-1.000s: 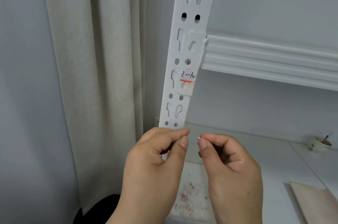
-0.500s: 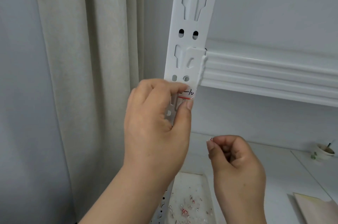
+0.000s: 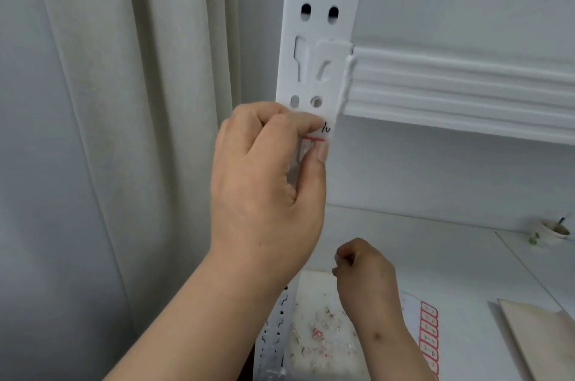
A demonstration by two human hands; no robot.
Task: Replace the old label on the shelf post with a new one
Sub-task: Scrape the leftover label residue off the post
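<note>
A white slotted shelf post (image 3: 320, 23) rises in the middle of the view. On it sticks a small white label (image 3: 322, 133) with black writing and a red line. My left hand (image 3: 267, 181) is raised to the post and pinches this label between forefinger and thumb, hiding most of it. My right hand (image 3: 364, 275) hangs lower, above the shelf board, its fingers curled and pinching a tiny white scrap (image 3: 337, 257). A sheet of new red-framed labels (image 3: 429, 337) lies on the board below the right hand.
A white shelf beam (image 3: 460, 94) runs right from the post. A pile of torn label scraps (image 3: 320, 334) lies on the lower shelf board (image 3: 435, 243). A small cup (image 3: 555, 229) stands far right, a beige board (image 3: 541, 340) at lower right. A curtain (image 3: 140, 100) hangs left.
My left hand has risen from in front of me to the post and taken hold of the label. My right hand has dropped lower toward the scrap pile.
</note>
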